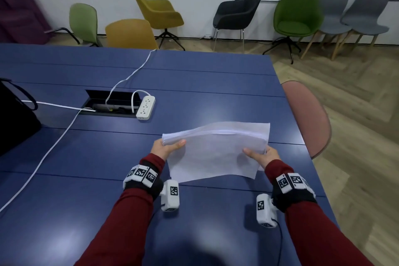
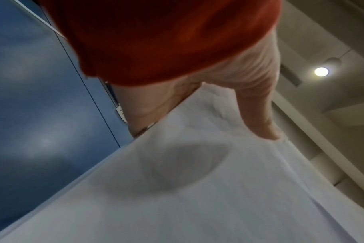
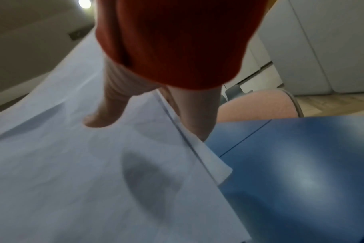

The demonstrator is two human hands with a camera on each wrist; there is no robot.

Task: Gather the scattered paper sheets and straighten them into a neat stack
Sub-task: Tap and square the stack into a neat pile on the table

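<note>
Head view: paper sheets (image 1: 216, 151) held above blue table (image 1: 194, 84), long axis left-right, far edge bowed upward. Left hand (image 1: 166, 147) pinching left edge; right hand (image 1: 262, 156) pinching right edge.

Blue table (image 1: 194, 75) on a wood floor (image 1: 356, 103) — colored chairs (image 1: 296, 15) line the white wall (image 1: 129, 6).

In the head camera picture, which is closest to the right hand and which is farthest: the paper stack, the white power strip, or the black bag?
From the right hand:
1. Paper stack: held in that hand, so nearest.
2. White power strip: farther back and to the left, beside the table's cable opening.
3. Black bag: at the far left edge of the table, farthest.
</note>
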